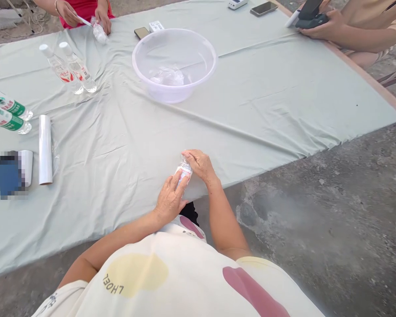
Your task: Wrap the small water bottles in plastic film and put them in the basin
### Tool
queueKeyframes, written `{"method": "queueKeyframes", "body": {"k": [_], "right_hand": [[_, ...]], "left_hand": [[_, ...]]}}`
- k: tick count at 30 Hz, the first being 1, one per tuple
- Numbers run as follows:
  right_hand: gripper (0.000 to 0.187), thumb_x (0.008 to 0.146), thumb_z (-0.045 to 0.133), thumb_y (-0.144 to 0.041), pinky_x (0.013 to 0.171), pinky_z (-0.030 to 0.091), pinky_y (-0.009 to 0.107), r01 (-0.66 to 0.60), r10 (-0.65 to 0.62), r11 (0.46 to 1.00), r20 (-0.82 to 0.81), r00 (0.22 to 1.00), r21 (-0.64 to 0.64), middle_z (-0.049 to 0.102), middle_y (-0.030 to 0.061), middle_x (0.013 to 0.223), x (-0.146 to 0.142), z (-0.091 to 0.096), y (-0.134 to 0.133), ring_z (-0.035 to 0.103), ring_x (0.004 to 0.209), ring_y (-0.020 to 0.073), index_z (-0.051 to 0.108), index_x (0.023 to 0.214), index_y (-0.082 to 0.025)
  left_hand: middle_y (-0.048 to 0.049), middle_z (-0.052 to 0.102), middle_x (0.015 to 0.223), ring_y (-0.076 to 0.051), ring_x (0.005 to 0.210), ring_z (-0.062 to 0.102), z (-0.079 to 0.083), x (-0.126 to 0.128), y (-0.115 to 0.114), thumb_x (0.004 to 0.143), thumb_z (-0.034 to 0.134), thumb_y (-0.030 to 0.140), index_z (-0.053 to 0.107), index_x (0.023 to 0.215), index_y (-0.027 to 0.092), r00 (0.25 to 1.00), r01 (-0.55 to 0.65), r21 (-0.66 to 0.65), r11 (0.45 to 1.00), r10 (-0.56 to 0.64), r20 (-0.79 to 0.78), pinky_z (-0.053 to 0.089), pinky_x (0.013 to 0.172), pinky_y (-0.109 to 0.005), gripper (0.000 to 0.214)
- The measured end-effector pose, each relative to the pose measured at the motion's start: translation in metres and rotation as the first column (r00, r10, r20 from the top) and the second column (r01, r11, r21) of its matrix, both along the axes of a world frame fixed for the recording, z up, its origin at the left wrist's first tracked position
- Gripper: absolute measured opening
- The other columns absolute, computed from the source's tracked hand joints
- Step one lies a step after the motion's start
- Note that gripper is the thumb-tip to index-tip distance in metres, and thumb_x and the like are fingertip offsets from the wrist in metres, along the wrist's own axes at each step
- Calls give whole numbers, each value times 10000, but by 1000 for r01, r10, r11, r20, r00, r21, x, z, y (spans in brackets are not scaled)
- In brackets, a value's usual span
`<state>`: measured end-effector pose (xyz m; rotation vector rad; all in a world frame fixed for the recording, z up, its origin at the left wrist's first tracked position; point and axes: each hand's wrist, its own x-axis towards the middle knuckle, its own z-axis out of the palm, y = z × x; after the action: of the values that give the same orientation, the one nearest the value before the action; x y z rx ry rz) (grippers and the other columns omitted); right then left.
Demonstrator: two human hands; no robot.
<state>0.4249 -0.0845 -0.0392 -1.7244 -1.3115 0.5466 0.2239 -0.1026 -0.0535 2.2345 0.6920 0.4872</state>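
At the near edge of the cloth-covered table (251, 132), the left hand (169, 199) grips a small clear labelled bottle (184, 171), and the right hand (201, 164) closes around its top end. Beyond them sits a pale purple plastic basin (174, 93) holding crumpled clear film (171, 77). To the left are a plastic-film roll (45, 149), 2 green-labelled water bottles (5, 118) and 2 red-labelled, white-capped bottles (62, 72).

Lettering (113, 285) like "LHOEL" marks the white shirt (191, 273) – the held bottle's label (185, 171) is illegible.
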Motion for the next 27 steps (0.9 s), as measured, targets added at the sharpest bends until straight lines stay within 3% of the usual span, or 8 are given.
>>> {"method": "queueKeyframes", "body": {"k": [6, 10, 12, 14, 16, 18, 20, 27], "right_hand": [[295, 813, 627, -496, 680, 475, 328, 190, -210, 977, -295, 932, -96, 696, 28, 783, -7, -10, -20, 601, 702, 186, 697, 894, -221], [295, 689, 736, -465, 542, 423, 263, 301, -224, 952, -773, 593, -45, 520, -56, 623, -30, -3, -21, 503, 553, 121, 573, 759, -229], [307, 679, 757, -413, 602, 468, 266, 373, -163, 927, -851, 499, 40, 491, -63, 643, -45, 9, -15, 529, 599, 111, 518, 704, -222], [257, 708, 751, -354, 676, 503, 283, 396, -87, 907, -856, 510, 144, 487, -62, 676, -60, 26, -7, 529, 637, 101, 530, 713, -222], [160, 736, 730, -294, 709, 515, 299, 359, -5, 900, -816, 578, 248, 494, -57, 701, -75, 42, 2, 519, 657, 102, 584, 776, -241], [106, 753, 709, -256, 742, 519, 321, 276, 80, 891, -723, 686, 360, 510, -47, 704, -87, 55, 12, 535, 690, 119, 625, 817, -258], [47, 780, 687, -253, 804, 526, 366, 188, 144, 864, -588, 796, 467, 531, -35, 680, -99, 64, 24, 555, 723, 144, 643, 797, -260], [102, 908, 589, -253, 776, 590, 461, -91, 304, 856, -352, 885, 510, 614, -22, 698, -139, 90, 79, 661, 730, 204, 637, 928, -341]], "left_hand": [[-147, 256, 1626, -332, 1326, 533, -8, -26, 11, 807, 639, 131, 382, 1496, 334, 994, -11, -65, 998, 18, 106, 519, 1015, -515, 763], [-142, 355, 1572, -315, 1396, 467, 2, -46, 24, 817, 655, 148, 478, 1424, 296, 965, 87, -69, 994, -67, 253, 462, 1096, -508, 650], [-144, 422, 1523, -322, 1426, 422, 8, -53, 29, 782, 698, 155, 529, 1365, 264, 957, 15, -187, 982, 41, 288, 425, 1126, -522, 616], [-124, 504, 1444, -313, 1358, 484, 13, -58, 35, 755, 735, 181, 552, 1317, 264, 916, -104, -454, 885, 263, 303, 458, 1088, -507, 597], [-82, 571, 1344, -269, 1189, 592, 18, -64, 43, 718, 775, 193, 534, 1319, 291, 831, -104, -748, 655, 470, 297, 525, 988, -455, 655], [-51, 607, 1270, -215, 1028, 637, 22, -71, 54, 657, 828, 199, 531, 1315, 308, 748, 60, -909, 412, 585, 315, 556, 889, -392, 729], [-55, 631, 1237, -214, 993, 640, 27, -79, 69, 642, 855, 284, 580, 1259, 283, 667, 242, -934, 262, 655, 356, 558, 841, -372, 675], [-68, 700, 1136, -225, 967, 669, 24, -80, 121, 929, 571, 547, 655, 1188, 241, 444, 297, -937, 181, 843, 304, 551, 773, -354, 409]]}}
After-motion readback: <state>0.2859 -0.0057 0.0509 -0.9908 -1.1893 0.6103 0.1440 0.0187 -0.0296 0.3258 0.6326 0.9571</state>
